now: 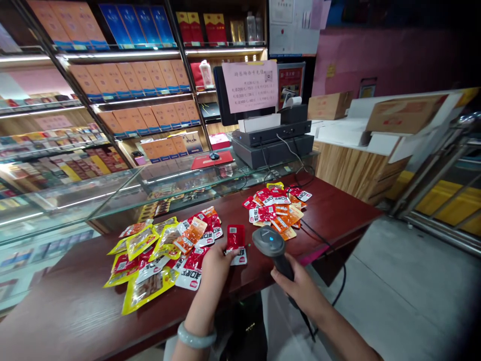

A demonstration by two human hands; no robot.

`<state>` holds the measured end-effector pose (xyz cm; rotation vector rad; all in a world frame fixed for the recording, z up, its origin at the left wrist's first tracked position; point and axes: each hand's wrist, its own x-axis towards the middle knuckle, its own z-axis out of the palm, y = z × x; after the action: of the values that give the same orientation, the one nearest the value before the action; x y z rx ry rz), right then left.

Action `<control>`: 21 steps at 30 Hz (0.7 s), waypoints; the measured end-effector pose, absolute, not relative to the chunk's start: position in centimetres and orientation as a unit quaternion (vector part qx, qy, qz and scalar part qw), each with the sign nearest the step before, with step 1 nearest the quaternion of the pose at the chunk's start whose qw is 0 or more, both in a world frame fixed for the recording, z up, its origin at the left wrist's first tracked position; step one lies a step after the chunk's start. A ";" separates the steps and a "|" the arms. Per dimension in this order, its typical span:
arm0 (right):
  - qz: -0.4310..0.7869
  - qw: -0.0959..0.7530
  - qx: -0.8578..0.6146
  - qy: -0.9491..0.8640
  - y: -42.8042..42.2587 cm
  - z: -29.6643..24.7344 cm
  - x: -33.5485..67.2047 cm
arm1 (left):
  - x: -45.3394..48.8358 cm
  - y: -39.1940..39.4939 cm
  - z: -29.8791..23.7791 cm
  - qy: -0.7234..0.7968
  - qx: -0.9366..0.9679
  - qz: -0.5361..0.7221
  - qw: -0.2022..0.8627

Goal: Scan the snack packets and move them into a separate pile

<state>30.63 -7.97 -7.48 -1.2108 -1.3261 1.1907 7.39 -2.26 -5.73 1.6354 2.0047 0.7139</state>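
My left hand (217,261), with a pale bangle on the wrist, pinches a small red and white snack packet (236,243) above the dark red table. Its barcode side faces up. In my right hand (295,281) is a black barcode scanner (268,241), gripped by the handle, its head close to the right of the packet and a small blue light lit on top. Left of my left hand lies a pile of yellow-edged snack bags (152,286) and red and white packets (190,278). Beyond the scanner rests a second heap of red and orange packets (278,208).
The scanner's cable (343,281) hangs off the table's right edge. Behind the table (349,205) stand a glass display counter (124,193), a cash drawer (270,150) and a monitor with a pink notice (250,85). Boxed goods fill the shelves. A metal railing (443,175) is at right.
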 end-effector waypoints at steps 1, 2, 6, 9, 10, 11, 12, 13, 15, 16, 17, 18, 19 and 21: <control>0.489 0.472 -0.490 -0.546 -8.0 -7.3 30.5 | 6.7 -2.4 -5.7 0.718 0.588 0.276 0.250; 0.493 0.469 -0.484 -0.550 -8.0 -7.0 30.2 | 6.1 -2.5 -5.6 0.714 0.580 0.291 0.264; 0.511 0.449 -0.453 -0.576 -7.8 -6.0 28.7 | 4.7 -3.0 -5.8 0.721 0.536 0.341 0.276; 0.502 0.435 -0.433 -0.609 -7.5 -5.2 27.2 | 4.3 -3.3 -6.1 0.717 0.533 0.357 0.272; 0.500 0.430 -0.426 -0.619 -7.4 -4.9 26.7 | 4.2 -3.3 -6.1 0.717 0.536 0.359 0.264; 0.500 0.426 -0.419 -0.627 -7.3 -4.6 26.2 | 4.1 -3.4 -6.2 0.718 0.540 0.359 0.252; 0.503 0.423 -0.412 -0.632 -7.3 -4.3 25.7 | 4.0 -3.5 -6.3 0.721 0.543 0.359 0.239; 0.508 0.420 -0.405 -0.634 -7.3 -4.1 25.3 | 3.9 -3.6 -6.3 0.725 0.545 0.357 0.225; 0.515 0.418 -0.397 -0.634 -7.4 -3.9 24.7 | 3.6 -3.7 -6.4 0.735 0.541 0.356 0.203; 0.517 0.417 -0.395 -0.634 -7.4 -3.9 24.5 | 3.4 -3.7 -6.4 0.738 0.538 0.356 0.200; 0.519 0.416 -0.395 -0.634 -7.5 -3.9 24.4 | 3.2 -3.7 -6.4 0.738 0.535 0.357 0.203; 0.520 0.415 -0.395 -0.634 -7.5 -3.9 24.4 | 2.8 -3.6 -6.3 0.738 0.533 0.358 0.210; 0.520 0.413 -0.397 -0.634 -7.6 -4.0 24.4 | 2.3 -3.5 -6.0 0.740 0.528 0.357 0.214; 0.520 0.411 -0.400 -0.633 -7.6 -4.4 24.7 | 1.1 -3.2 -5.3 0.754 0.519 0.348 0.201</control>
<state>24.68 -7.62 -4.36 -1.0059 -1.5943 1.3087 1.06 -3.23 -5.29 1.4506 2.1068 0.9721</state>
